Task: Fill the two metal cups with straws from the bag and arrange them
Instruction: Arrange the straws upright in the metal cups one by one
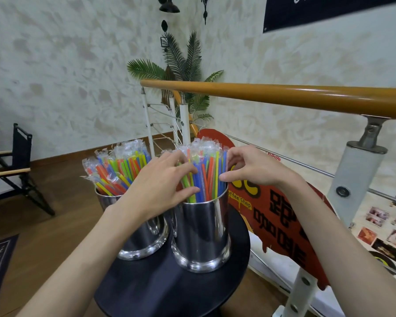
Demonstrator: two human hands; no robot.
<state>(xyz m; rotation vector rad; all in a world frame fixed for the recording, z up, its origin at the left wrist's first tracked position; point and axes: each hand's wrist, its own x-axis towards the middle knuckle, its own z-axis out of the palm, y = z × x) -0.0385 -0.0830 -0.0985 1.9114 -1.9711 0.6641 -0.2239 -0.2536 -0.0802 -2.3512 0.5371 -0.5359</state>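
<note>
Single view only, head-mounted, wide-angle; no second view to share the scene with. Camera sits above and behind the forearms, looking forward and down. Close range: both hands, left (160, 181) and right (252, 170), fall near frame centre, with the forearms running out at the bottom edge. The round black tabletop (160, 284) fills the lower middle, seen steeply from above. Beyond it the view reaches the far wall (66, 65) and a corner plant (183, 65). Handrail (284, 97) crosses the right half and bows visibly, lens distortion strongest toward the edges.
</note>
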